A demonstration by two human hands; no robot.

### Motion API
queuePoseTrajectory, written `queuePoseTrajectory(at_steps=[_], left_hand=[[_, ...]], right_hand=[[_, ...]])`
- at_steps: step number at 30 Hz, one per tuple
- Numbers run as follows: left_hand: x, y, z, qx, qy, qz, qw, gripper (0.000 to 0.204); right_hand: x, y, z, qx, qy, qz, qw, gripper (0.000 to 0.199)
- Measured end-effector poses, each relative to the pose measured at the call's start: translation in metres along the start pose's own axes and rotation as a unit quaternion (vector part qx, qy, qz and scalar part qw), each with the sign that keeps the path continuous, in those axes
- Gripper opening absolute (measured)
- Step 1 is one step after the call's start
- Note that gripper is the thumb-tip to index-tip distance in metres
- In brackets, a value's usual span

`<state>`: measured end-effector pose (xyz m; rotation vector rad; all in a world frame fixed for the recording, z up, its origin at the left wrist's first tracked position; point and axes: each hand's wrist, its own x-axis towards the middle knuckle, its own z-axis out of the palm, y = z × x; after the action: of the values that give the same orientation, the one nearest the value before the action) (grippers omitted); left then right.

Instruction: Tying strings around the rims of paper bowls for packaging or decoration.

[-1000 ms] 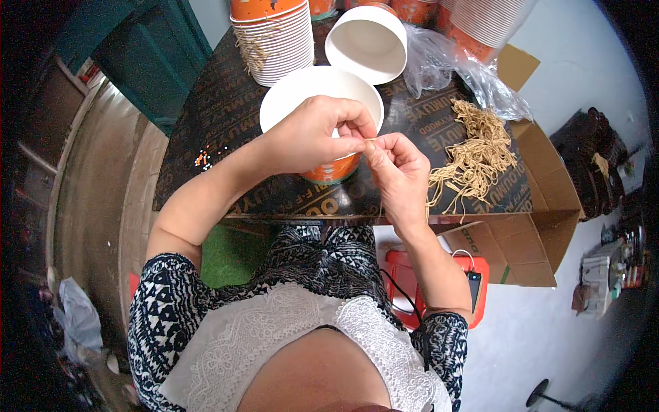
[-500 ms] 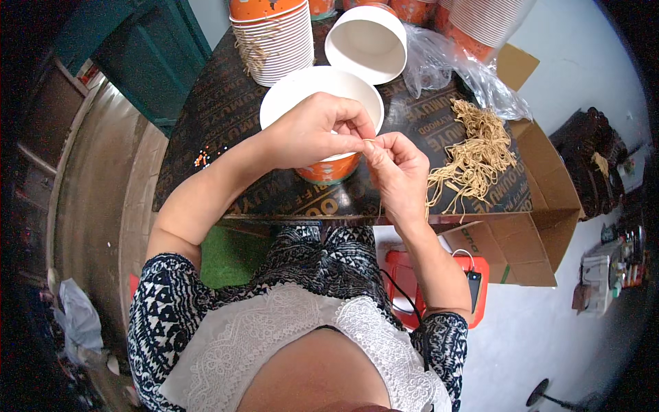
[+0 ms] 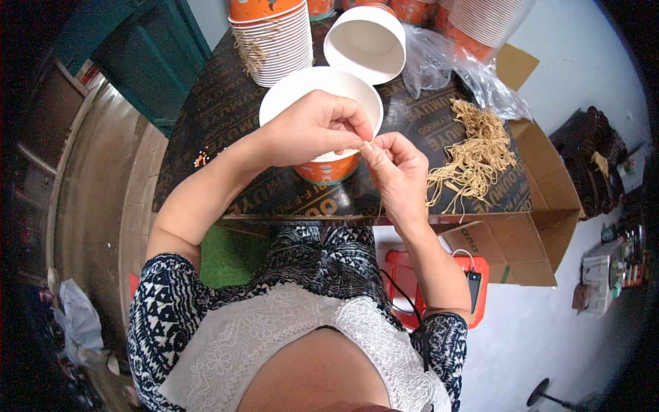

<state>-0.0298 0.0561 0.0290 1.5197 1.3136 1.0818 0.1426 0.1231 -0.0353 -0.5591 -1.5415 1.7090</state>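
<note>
An orange paper bucket (image 3: 322,172) with a white inside stands near the table's front edge. Over its right rim my two hands meet, fingertips almost touching. My left hand (image 3: 309,130) is closed in a pinch on a thin tan string (image 3: 371,142), a short bit of which shows between the fingers. My right hand (image 3: 400,172) pinches the same string between thumb and forefinger. A tail of string seems to hang below the right hand. Whether the string is fixed to the bucket cannot be seen. A loose heap of tan strings (image 3: 480,154) lies right of my right hand.
A tall stack of buckets (image 3: 274,48) with strings on its side stands behind, beside a tipped white bucket (image 3: 365,44). Clear plastic wrap (image 3: 439,65) and more stacked buckets (image 3: 480,27) are at the back right. Small coloured beads (image 3: 201,158) lie left. A cardboard box (image 3: 542,199) adjoins the table.
My left fingers have shifted slightly up and left, and a little more string shows between the fingertips. The right hand stays almost in place.
</note>
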Motion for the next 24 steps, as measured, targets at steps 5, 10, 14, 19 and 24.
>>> queuePoseTrajectory(at_steps=[5, 10, 14, 19, 24], left_hand=[[0.002, -0.003, -0.003, 0.037, -0.016, -0.006, 0.999, 0.015], [0.003, -0.001, -0.004, 0.027, -0.005, -0.016, 1.000, 0.010], [0.002, 0.001, -0.004, -0.006, 0.011, -0.041, 0.999, 0.006], [0.001, 0.005, -0.003, -0.012, 0.008, -0.049, 0.999, 0.006], [0.000, 0.001, -0.004, -0.030, 0.008, -0.045, 0.999, 0.009]], right_hand=[[0.000, 0.001, 0.001, 0.009, 0.000, 0.000, 1.000, 0.012], [-0.005, 0.004, 0.000, -0.019, -0.002, -0.004, 1.000, 0.015], [-0.014, 0.004, -0.008, -0.006, -0.022, -0.025, 0.999, 0.019], [-0.017, 0.000, -0.009, -0.018, -0.029, -0.053, 0.998, 0.015], [-0.014, 0.001, -0.005, -0.015, -0.020, -0.049, 0.998, 0.010]])
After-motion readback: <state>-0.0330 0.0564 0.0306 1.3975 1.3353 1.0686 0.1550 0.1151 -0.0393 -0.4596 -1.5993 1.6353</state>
